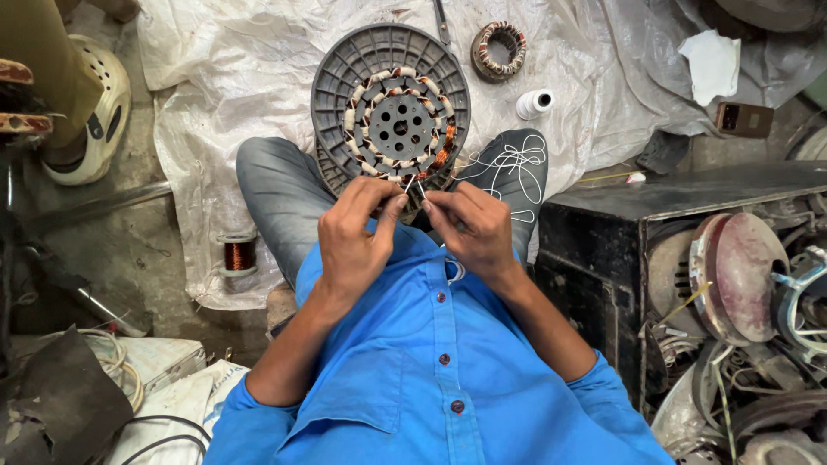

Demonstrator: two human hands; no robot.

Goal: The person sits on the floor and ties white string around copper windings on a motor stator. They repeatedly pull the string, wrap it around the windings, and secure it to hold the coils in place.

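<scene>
A round motor stator (398, 123) with copper windings and white sleeving rests inside a grey ribbed plastic disc (338, 77), propped between my knees. My left hand (355, 241) and my right hand (472, 226) meet at its near edge, fingertips pinched on thin wire ends (413, 183) that stick up from the winding. White thread (508, 164) lies tangled over my right knee.
A smaller wound stator (499, 50) and a white thread spool (534, 103) lie on the white plastic sheet (250, 60). A copper wire spool (239, 254) stands left. A black box (603, 250) and scrap motor parts (741, 284) crowd the right. Another person's shoe (99, 112) is far left.
</scene>
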